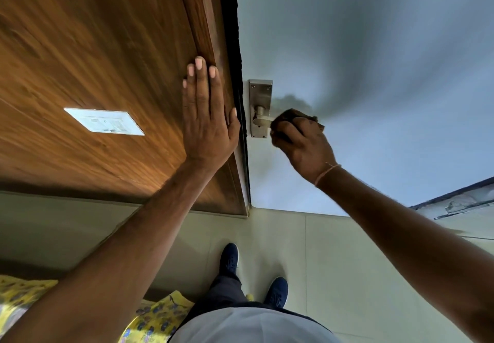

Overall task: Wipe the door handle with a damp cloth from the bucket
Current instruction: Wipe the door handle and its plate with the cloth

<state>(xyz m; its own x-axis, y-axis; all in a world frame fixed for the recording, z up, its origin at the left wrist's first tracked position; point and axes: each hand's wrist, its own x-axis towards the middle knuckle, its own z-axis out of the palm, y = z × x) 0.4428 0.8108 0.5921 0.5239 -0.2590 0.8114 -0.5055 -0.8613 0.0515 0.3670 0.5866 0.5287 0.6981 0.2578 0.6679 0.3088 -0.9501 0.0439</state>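
Note:
A metal lever door handle (260, 121) sits on a silver backplate (260, 94) on the pale grey door (374, 62). My right hand (302, 147) is closed around a brown cloth (296, 115) that wraps the outer end of the lever. My left hand (207, 118) lies flat with fingers straight against the wooden door frame (208, 35), just left of the handle. The far part of the lever is hidden under the cloth. No bucket is in view.
A wood-grain wall panel (93, 62) with a white switch plate (104, 122) fills the left. Beige floor tiles (334, 262) and my two blue shoes (230, 260) are below. A yellow patterned fabric (157, 318) lies at the lower left.

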